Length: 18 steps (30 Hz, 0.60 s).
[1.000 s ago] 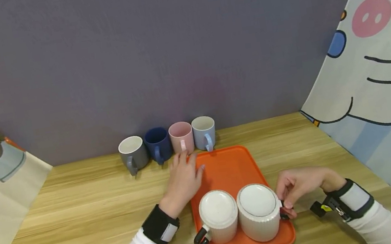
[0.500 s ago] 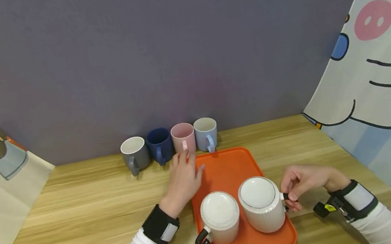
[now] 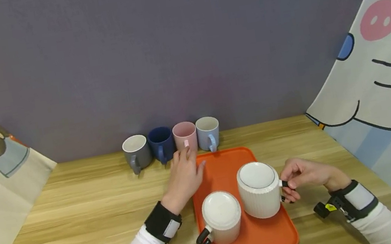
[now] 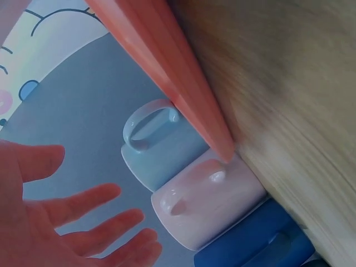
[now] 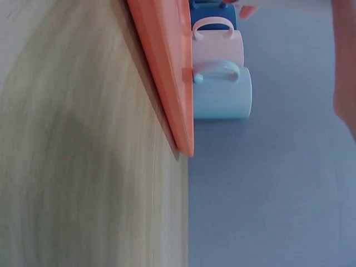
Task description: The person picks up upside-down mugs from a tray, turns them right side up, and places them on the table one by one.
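Observation:
My right hand (image 3: 307, 175) pinches the black handle (image 3: 285, 184) of a white ribbed mug (image 3: 262, 200), which is upside down over the orange tray (image 3: 228, 165). Whether its rim touches the tray I cannot tell. Beside it on the tray, a second white mug (image 3: 225, 225) also stands bottom up, its black handle toward the front left. My left hand (image 3: 182, 176) is held over the tray's left edge with its fingers spread and nothing in them. In the left wrist view those fingers (image 4: 92, 197) are apart from the pink mug (image 4: 208, 203).
Along the grey back wall (image 3: 184, 47) stand several upright mugs in a row: grey (image 3: 139, 155), navy (image 3: 162, 141), pink and light blue (image 3: 207, 137), handles toward the front. The tray's far edge lies close before the light blue one. Printed cloths hang at both sides.
My right hand has moved the white mug away from the front of the tray, leaving a wider gap to the second mug. My left hand has barely moved.

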Each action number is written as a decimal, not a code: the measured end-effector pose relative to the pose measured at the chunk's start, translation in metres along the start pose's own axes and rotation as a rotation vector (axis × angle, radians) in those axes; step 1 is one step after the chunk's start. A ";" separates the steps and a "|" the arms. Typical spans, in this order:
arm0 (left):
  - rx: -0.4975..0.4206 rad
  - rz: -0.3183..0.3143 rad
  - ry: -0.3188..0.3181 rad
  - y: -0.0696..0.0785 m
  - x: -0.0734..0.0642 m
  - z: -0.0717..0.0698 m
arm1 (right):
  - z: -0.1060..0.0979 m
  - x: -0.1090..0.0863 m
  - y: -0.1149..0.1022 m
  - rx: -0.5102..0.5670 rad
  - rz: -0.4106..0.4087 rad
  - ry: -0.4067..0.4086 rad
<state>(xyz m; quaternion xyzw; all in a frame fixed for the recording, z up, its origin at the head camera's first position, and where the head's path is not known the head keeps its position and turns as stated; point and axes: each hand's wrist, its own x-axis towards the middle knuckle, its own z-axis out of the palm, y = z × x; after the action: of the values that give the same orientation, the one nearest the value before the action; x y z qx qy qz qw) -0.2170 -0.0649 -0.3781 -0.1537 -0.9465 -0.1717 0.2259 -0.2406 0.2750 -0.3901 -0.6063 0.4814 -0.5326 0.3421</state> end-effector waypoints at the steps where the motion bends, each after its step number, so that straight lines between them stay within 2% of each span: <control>1: -0.007 -0.006 0.002 0.000 0.001 0.000 | 0.000 0.001 0.001 -0.003 -0.014 0.021; 5: -0.043 -0.016 0.031 0.003 0.004 -0.002 | -0.001 0.007 0.005 0.010 -0.066 0.112; 8: -0.071 -0.013 0.063 0.006 0.008 -0.004 | -0.002 0.014 0.008 0.066 -0.102 0.158; 12: -0.096 -0.007 0.100 0.010 0.010 -0.007 | -0.003 0.024 0.011 0.133 -0.146 0.197; 18: -0.110 -0.012 0.175 0.013 0.013 -0.008 | -0.003 0.037 0.011 0.225 -0.171 0.251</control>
<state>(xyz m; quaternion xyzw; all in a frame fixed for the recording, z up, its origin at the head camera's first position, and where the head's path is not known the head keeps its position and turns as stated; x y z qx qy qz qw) -0.2201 -0.0535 -0.3613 -0.1447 -0.9132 -0.2373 0.2981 -0.2473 0.2371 -0.3880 -0.5316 0.4047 -0.6816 0.2984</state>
